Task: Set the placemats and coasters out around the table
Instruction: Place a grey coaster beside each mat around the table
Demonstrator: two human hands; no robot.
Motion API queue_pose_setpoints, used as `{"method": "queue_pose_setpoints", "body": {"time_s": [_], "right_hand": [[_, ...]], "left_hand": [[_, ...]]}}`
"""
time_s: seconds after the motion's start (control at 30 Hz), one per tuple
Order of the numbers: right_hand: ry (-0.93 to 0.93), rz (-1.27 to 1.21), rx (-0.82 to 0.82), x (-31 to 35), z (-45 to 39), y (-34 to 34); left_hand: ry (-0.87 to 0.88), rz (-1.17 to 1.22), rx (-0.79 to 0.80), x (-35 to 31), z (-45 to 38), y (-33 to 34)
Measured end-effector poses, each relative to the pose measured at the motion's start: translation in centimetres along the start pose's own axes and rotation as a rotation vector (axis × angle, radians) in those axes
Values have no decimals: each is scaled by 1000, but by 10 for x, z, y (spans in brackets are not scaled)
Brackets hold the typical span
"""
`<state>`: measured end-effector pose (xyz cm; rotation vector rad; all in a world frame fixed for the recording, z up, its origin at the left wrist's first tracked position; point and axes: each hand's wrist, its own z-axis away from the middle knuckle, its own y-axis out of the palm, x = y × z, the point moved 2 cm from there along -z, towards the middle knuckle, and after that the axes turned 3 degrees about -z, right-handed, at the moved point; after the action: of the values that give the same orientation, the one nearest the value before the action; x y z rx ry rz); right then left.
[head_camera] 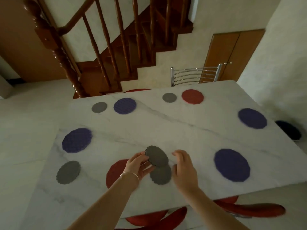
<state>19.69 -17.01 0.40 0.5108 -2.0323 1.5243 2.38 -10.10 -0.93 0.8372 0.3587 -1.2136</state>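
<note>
My left hand (135, 166) grips a small stack of grey scalloped coasters (157, 158) just above the white marble table (166, 127). Below it another grey coaster (162, 176) lies flat on the table. My right hand (184, 170) hovers beside the stack with loosely curled fingers, holding nothing. A red placemat (114, 171) lies partly under my left hand. Round the table lie purple placemats (77, 140) (125, 105) (252, 118) (232, 165), a far red placemat (192, 96) and grey coasters (68, 172) (99, 107) (169, 97).
A chrome chair back (196, 75) stands at the table's far side. Red chair seats (249, 209) show under the near edge, a dark stool seat (289, 131) at the right. A wooden staircase (116, 55) rises behind, beside a wooden cabinet (232, 53).
</note>
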Motion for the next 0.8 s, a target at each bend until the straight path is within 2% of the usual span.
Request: {"method": "queue_pose_setpoints", "body": {"time_s": [0.13,0.27,0.4,0.5,0.8], "right_hand": [[-125,6,-42,9,-32,-51],[-24,12,8,-18,-61,-96],[78,-177,-34,-63,-81,-138],[118,-330,-19,-104,-100,-166],[112,-379,182,-227,-133,-243]], "left_hand": [[-3,-40,117,-5,-7,70],[34,-65,248,-11,-9,144],[46,-91,324,-7,-13,211],[69,-104,328,6,-23,258],[59,-71,140,67,-43,374]]}}
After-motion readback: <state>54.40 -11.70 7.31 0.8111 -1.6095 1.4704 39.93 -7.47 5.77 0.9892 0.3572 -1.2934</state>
